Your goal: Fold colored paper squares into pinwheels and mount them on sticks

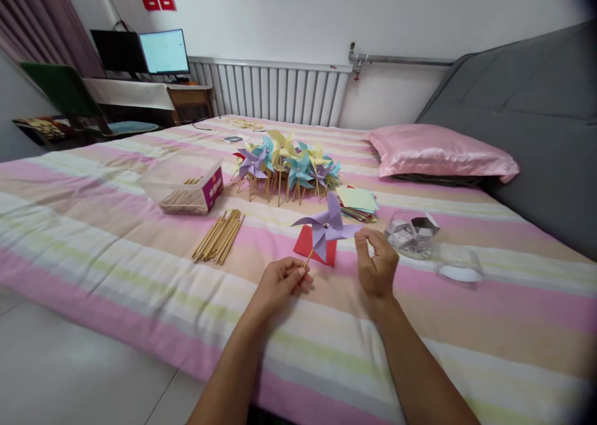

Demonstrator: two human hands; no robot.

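Pinching pinwheel (326, 227) stick, left hand (280, 282); right hand (377, 264) fingering blade.

The scene is being viewed from a single camera worn on the head, at the near edge of the bed (93, 238). It is being aimed forward and slightly down, along the forearms and across the striped cover toward the far wall (420, 14) and radiator (275, 92). The left hand (280, 282) and right hand (377, 263) are being seen close up at lower centre. The sofa (527, 107) is being caught at the right edge, the floor (69, 369) at lower left. No second view is being provided.
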